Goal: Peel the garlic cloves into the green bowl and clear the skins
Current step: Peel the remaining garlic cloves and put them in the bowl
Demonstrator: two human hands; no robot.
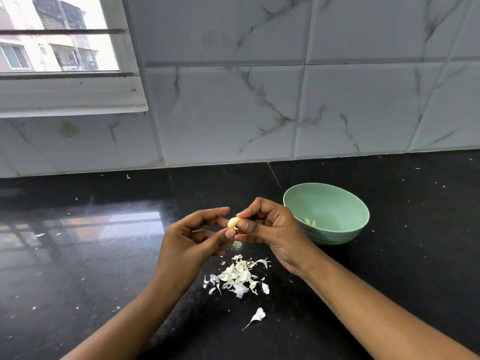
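Note:
A pale yellow garlic clove (pixel 232 222) is pinched between the fingertips of my left hand (pixel 191 242) and my right hand (pixel 270 229), held above the black counter. Directly below the hands lies a heap of white garlic skins (pixel 237 278), with one loose skin (pixel 257 317) nearer to me. The green bowl (pixel 337 201) stands just right of my right hand and holds a few peeled cloves (pixel 310 222) at its bottom.
The glossy black counter (pixel 91 255) is speckled with small skin flakes. A marble-tiled wall (pixel 259 113) rises behind it, and a window (pixel 57 48) sits at the upper left.

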